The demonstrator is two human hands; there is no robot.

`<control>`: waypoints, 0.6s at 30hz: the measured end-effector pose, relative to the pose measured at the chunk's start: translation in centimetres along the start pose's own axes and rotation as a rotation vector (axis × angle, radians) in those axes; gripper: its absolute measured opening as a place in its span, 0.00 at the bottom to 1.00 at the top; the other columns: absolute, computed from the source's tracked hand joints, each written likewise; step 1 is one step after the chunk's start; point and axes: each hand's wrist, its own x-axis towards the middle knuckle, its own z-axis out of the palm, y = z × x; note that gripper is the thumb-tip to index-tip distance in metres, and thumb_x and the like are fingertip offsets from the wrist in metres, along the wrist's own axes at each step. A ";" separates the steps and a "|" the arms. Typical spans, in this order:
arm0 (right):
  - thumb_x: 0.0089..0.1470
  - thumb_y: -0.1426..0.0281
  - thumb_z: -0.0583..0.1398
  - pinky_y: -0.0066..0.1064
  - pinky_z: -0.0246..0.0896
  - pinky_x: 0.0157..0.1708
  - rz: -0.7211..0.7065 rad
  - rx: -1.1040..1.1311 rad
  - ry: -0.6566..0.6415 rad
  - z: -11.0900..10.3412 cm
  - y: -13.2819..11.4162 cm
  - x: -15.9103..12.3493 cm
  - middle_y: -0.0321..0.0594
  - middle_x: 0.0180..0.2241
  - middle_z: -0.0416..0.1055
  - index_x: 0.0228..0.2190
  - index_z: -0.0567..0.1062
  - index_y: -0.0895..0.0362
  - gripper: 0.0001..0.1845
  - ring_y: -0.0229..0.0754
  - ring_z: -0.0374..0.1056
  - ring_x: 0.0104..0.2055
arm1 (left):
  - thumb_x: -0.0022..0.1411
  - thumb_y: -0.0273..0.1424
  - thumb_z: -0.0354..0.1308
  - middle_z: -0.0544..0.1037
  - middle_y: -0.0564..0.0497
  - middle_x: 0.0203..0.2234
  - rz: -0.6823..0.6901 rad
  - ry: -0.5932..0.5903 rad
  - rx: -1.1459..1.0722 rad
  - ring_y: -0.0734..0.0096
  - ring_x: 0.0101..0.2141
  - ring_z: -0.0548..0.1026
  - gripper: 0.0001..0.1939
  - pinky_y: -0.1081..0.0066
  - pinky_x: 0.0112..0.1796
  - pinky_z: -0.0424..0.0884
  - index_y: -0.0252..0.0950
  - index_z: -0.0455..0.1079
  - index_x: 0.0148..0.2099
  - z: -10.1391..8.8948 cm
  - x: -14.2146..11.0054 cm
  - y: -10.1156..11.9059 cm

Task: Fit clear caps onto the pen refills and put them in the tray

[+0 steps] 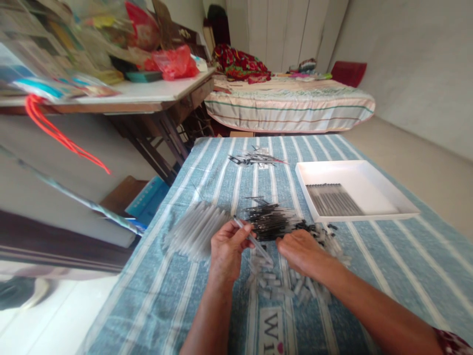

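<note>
My left hand (pixel 227 244) is closed on a clear pen barrel (pixel 254 241) that slants down to the right. My right hand (pixel 301 251) rests knuckles up over a heap of small clear caps (pixel 291 283), its fingers curled and hidden. A pile of black refills (pixel 271 219) lies just beyond both hands. A row of clear barrels (pixel 197 229) lies to the left of my left hand.
A white tray (pixel 373 197) with finished pens lined in it stands at the right on the blue striped cloth (pixel 369 276). A small bunch of pens (pixel 254 158) lies at the far end. A cluttered desk (pixel 148 93) and a bed (pixel 291 106) stand beyond.
</note>
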 end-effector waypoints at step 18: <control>0.49 0.69 0.59 0.25 0.55 0.19 0.099 1.796 0.454 1.7 -0.5 -3.9 0.35 0.23 0.72 0.27 0.62 0.56 0.08 0.33 0.63 0.17 | 0.41 0.24 0.67 0.78 0.52 0.24 0.004 0.080 -0.147 0.74 0.23 0.75 0.08 0.76 0.21 0.71 0.31 0.70 0.26 0.2 0.1 0.3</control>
